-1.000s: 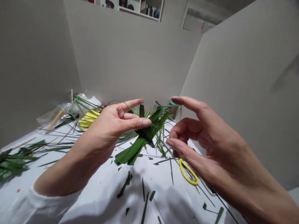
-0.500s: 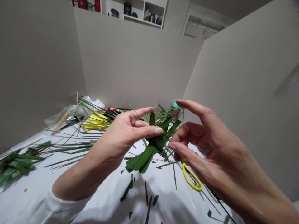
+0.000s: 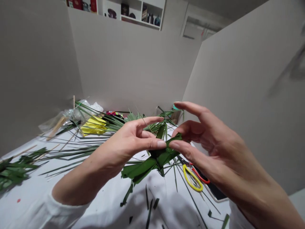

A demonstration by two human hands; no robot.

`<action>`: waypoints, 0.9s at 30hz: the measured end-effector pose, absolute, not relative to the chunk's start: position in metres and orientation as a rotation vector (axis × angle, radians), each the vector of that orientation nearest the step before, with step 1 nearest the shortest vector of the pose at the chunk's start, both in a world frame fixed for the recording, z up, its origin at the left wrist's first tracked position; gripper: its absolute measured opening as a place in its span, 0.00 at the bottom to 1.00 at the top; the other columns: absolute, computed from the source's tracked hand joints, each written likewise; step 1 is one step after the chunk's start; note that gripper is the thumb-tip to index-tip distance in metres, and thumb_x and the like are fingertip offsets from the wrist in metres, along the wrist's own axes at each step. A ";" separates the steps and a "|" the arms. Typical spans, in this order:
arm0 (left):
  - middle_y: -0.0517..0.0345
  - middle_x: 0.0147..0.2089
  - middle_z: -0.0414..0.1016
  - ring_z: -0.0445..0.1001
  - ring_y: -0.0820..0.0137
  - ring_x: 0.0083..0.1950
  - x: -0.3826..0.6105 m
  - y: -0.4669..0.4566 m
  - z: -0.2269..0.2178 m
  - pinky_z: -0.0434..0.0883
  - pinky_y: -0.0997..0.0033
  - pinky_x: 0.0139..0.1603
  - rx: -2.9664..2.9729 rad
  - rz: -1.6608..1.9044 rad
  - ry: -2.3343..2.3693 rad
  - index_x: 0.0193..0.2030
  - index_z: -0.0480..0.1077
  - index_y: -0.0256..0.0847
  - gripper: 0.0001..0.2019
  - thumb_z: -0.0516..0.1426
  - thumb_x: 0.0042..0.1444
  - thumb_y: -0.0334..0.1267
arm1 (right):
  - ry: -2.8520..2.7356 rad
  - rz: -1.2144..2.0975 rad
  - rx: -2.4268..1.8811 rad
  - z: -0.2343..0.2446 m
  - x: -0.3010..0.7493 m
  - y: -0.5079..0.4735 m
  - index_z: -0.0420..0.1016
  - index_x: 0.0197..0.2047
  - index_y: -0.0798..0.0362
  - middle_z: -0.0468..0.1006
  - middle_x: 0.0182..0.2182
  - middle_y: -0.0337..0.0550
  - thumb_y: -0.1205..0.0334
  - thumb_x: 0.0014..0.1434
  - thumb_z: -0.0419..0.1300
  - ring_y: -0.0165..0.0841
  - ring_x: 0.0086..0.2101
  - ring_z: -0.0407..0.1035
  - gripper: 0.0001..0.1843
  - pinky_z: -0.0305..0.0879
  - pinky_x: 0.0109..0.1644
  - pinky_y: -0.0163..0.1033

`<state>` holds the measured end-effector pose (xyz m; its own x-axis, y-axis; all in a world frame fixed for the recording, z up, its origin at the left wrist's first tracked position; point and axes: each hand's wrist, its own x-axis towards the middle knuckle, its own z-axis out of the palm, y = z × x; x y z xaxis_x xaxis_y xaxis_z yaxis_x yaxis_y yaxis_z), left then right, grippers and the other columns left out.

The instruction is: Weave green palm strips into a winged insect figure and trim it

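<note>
Between my hands is a folded, woven piece of green leaf strips [image 3: 145, 167], its wide leaf ends pointing down and to the left. My left hand [image 3: 143, 136] pinches it from the left between thumb and fingers, the index finger stretched out above. On the other side, my right hand [image 3: 200, 140] has its thumb and a bent finger closed on a leaf strip of the same piece, while its index finger reaches out free. Where the strips cross under my thumbs is partly hidden.
Scissors with yellow and red handles [image 3: 192, 178] lie at the right by a dark phone [image 3: 215, 190]. Long leaf blades [image 3: 81, 152], yellow crumpled paper [image 3: 93, 126] and a leaf bundle [image 3: 17, 171] are at the left. Leaf scraps [image 3: 156, 203] dot the white table. Grey panels [image 3: 133, 70] surround it.
My right thumb and finger have closed on the leaf strip, which now bends over between both thumbs. The woven piece has tilted, and the scissors show more fully.
</note>
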<state>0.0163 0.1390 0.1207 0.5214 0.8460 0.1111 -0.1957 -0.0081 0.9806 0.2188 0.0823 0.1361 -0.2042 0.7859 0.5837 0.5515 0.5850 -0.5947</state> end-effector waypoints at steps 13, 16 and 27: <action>0.65 0.28 0.80 0.76 0.71 0.33 0.015 0.146 0.120 0.69 0.69 0.40 1.399 0.897 0.562 0.50 0.77 0.43 0.17 0.70 0.55 0.41 | -1.920 0.332 -1.060 0.136 0.223 0.079 0.67 0.62 0.32 0.80 0.38 0.25 0.62 0.67 0.60 0.24 0.39 0.78 0.22 0.74 0.41 0.31; 0.63 0.28 0.80 0.76 0.70 0.33 0.014 0.145 0.121 0.69 0.68 0.39 1.422 0.909 0.581 0.50 0.77 0.42 0.17 0.69 0.56 0.42 | -1.935 0.360 -1.060 0.136 0.222 0.081 0.66 0.61 0.32 0.80 0.36 0.24 0.60 0.67 0.60 0.24 0.38 0.77 0.22 0.74 0.40 0.32; 0.71 0.22 0.67 0.64 0.75 0.26 0.010 0.144 0.123 0.60 0.73 0.28 1.494 0.958 0.614 0.48 0.77 0.41 0.21 0.72 0.52 0.49 | -1.977 0.439 -1.096 0.135 0.220 0.087 0.65 0.59 0.32 0.77 0.35 0.25 0.59 0.68 0.58 0.23 0.35 0.72 0.18 0.70 0.37 0.31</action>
